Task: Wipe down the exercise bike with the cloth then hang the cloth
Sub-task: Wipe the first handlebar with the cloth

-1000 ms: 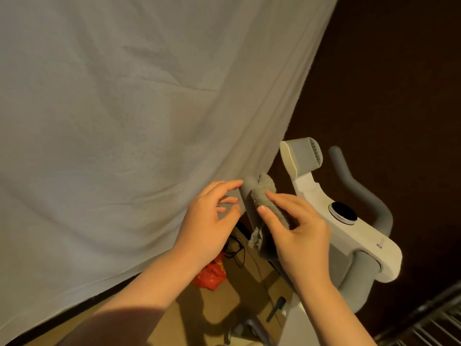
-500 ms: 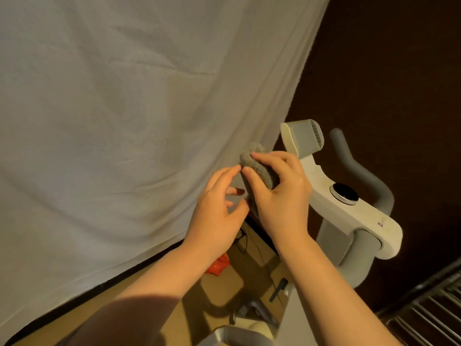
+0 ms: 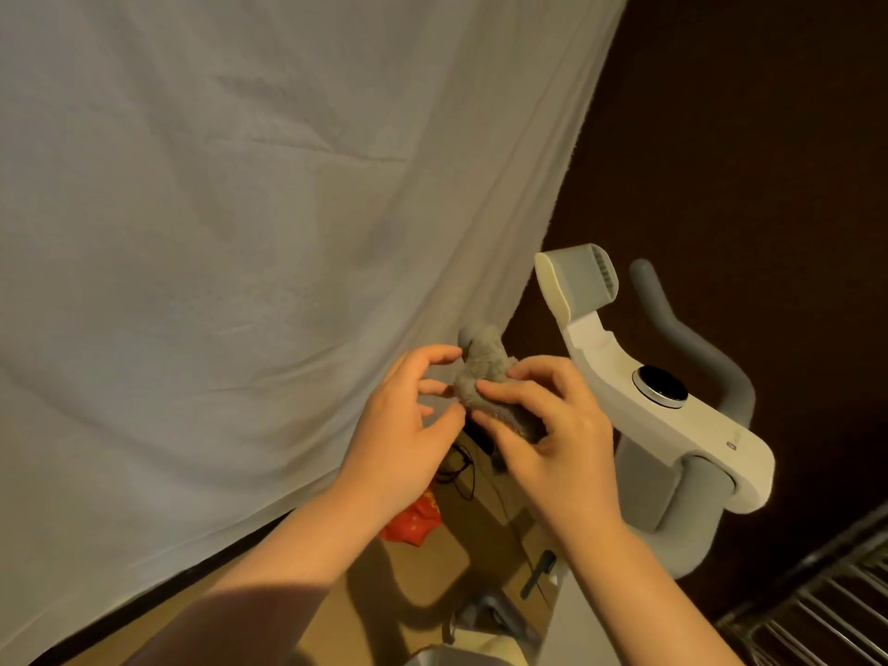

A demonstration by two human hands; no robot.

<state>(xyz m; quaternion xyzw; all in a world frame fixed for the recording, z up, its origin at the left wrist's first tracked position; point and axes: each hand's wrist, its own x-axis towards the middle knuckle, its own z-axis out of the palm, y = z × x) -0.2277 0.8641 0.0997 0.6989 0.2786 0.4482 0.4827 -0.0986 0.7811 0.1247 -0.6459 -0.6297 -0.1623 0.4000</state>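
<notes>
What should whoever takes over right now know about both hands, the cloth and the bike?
Right hand: grips the grey cloth, bunched over the bike's left handlebar end.
Left hand: open, fingertips at the cloth's left edge, holding nothing.
Exercise bike: white console and round dial to the right of the hands; right handlebar is bare.
Done: cannot tell how much is wiped.
Left: finish wiping, then hang the cloth.
</notes>
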